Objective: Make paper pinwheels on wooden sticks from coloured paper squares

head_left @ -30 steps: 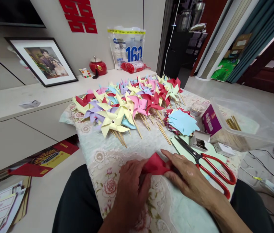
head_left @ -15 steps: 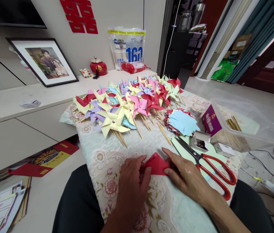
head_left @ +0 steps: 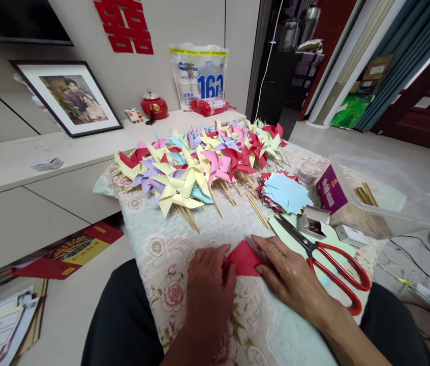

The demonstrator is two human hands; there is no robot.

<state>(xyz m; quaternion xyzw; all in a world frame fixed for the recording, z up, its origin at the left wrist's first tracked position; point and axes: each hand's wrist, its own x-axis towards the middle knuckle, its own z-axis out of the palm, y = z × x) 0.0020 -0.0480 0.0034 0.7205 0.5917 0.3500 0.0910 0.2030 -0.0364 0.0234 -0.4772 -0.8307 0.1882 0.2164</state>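
A folded piece of red paper [head_left: 246, 260], triangular with its point facing away from me, lies on the flowered tablecloth [head_left: 175, 310] between my hands. My left hand [head_left: 212, 272] holds its left corner, the thumb and fingers at the edge. At the right side, my right hand [head_left: 285, 264] grips the paper between thumb and fingers. Scissors with red handles [head_left: 310, 249] rest just right of that hand, on pale green paper [head_left: 281, 229]. Beyond the hands lie many paper pinwheels [head_left: 179, 192] on sticks, in several colours.
Cut paper sheets [head_left: 287, 192], blue on top, are stacked behind the scissors. A small box of metal fasteners [head_left: 314, 222] sits near a clear plastic bin [head_left: 390, 203] holding sticks. Loose sticks [head_left: 256, 209] lie mid-table. A framed photo [head_left: 68, 96] stands on the white cabinet.
The red paper now looks flatter, with a cleaner triangular shape. My right hand has shifted slightly left, its fingers pressing closer along the paper's edge. The left hand has barely moved.
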